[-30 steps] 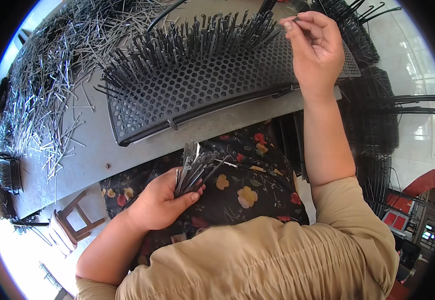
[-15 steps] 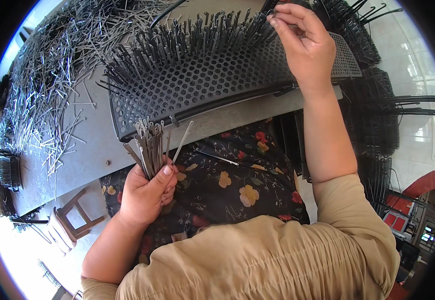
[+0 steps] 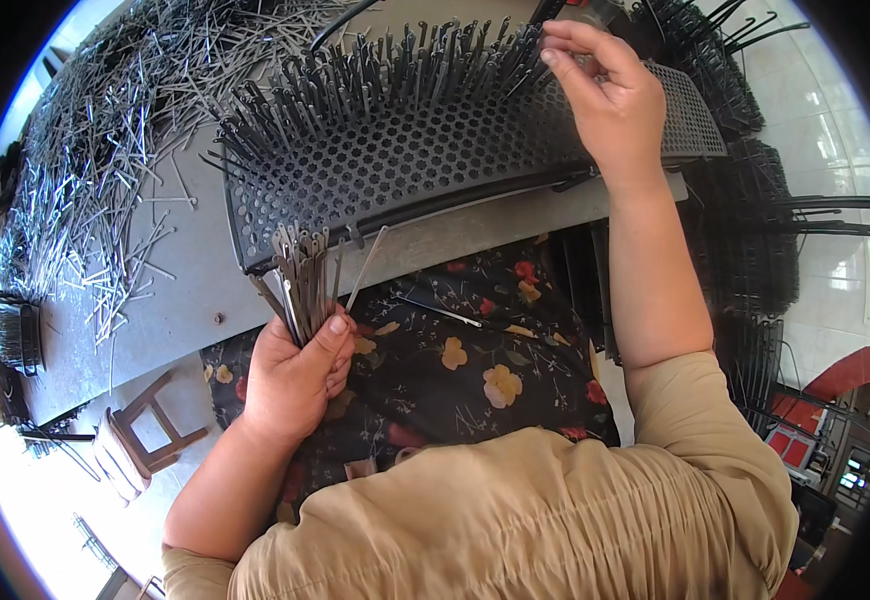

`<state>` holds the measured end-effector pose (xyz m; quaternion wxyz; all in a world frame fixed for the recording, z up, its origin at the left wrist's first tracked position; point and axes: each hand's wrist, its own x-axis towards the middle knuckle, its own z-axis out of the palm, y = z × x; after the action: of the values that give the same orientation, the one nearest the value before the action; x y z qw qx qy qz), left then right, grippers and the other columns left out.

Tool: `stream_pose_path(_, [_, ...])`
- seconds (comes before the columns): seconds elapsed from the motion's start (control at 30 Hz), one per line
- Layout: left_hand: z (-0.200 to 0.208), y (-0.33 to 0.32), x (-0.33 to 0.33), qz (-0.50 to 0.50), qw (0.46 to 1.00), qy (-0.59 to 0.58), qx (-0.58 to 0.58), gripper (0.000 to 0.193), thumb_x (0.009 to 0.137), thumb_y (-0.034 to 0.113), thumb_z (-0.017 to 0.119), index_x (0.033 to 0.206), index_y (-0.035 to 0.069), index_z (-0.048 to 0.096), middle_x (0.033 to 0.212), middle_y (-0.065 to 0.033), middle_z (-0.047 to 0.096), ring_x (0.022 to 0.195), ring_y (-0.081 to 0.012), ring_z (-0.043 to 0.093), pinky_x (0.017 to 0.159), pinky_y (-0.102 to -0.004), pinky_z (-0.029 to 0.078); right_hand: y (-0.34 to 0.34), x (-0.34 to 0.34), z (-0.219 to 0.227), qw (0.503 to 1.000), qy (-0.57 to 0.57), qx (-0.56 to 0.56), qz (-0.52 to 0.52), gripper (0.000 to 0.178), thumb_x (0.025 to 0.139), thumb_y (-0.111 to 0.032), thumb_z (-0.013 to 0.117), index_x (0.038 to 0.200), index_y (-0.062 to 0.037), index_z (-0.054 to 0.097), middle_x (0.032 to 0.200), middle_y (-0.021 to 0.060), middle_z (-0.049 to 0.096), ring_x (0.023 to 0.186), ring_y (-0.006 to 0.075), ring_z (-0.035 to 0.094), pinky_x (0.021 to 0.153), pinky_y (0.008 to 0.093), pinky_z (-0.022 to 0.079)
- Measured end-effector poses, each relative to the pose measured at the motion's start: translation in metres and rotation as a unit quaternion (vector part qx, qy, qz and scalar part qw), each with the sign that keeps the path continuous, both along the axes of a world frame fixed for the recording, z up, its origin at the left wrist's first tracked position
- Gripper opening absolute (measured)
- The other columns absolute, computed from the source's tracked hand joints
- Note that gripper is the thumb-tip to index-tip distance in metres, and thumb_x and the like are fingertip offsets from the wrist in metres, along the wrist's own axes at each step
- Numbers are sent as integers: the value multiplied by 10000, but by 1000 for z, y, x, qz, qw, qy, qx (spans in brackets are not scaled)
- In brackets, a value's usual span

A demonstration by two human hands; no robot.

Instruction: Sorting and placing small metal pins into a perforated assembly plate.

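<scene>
My left hand (image 3: 300, 375) is closed around a bundle of thin flat metal strips (image 3: 303, 275) with small holes at their tips. They stick up in a loose fan above the lap, in front of a dark perforated rack (image 3: 385, 185). Many dark strips (image 3: 425, 75) of similar shape stand upright in the rack's holes, crowded along its far side. My right hand (image 3: 617, 100) reaches over the rack's right part. Its thumb and forefinger are bent in a pinch beside the rightmost standing strips; whatever lies between the fingertips is too small to make out.
A large heap of loose metal strips (image 3: 85, 190) covers the left of the grey table (image 3: 190, 290). One strip (image 3: 440, 312) lies on the floral cloth (image 3: 475, 360) over my lap. Racks of dark rods (image 3: 760, 220) stand at the right. A wooden stool (image 3: 155, 430) is at lower left.
My right thumb and forefinger have shifted slightly down, with their tips a little farther apart. The left hand keeps its bundle almost in place. The view has shifted slightly.
</scene>
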<state>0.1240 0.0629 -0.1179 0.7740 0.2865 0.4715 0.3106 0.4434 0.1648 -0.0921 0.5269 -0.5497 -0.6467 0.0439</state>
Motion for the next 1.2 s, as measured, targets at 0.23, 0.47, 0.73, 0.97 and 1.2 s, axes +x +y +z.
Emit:
stream_pose_path(0.23, [1,0,0,14,1000,2,-6,94,963,141,549,944,51,532,655,-1,465,485,-61,378,426,-198,297,-8,1,7,991,-105,-5,-89,174,799,-12,703,966,-59,702,919,14,689,821,72,621,730,212,491])
stream_pose_path(0.47, [2,0,-2,30,999,-15,-4,108,968,148,540,931,46,535,646,-2,456,477,-63,366,424,-199,297,-22,-11,6,941,-265,205,51,129,755,43,677,847,-47,663,881,60,695,796,204,639,727,293,502])
stream_pose_path(0.73, [0,-2,-6,15,999,-35,-17,91,968,144,539,957,55,526,671,7,467,484,-48,366,429,-192,301,-88,-46,-37,845,-318,-146,403,184,697,-9,642,866,-70,681,879,69,633,788,254,615,629,346,516])
stream_pose_path(0.97, [1,-4,-3,15,999,-30,9,68,967,128,534,960,61,524,678,12,464,501,-46,381,435,-190,310,-89,-56,-58,818,-310,-192,445,176,695,-120,652,867,-103,680,1000,67,585,947,251,583,703,347,517])
stream_pose_path(1.2, [0,-6,1,10,1000,-25,0,48,963,110,532,973,64,525,683,9,469,503,-52,382,437,-195,319,-87,-35,-54,849,-237,-122,457,135,699,-63,673,826,-106,671,1004,63,626,963,276,608,726,356,528])
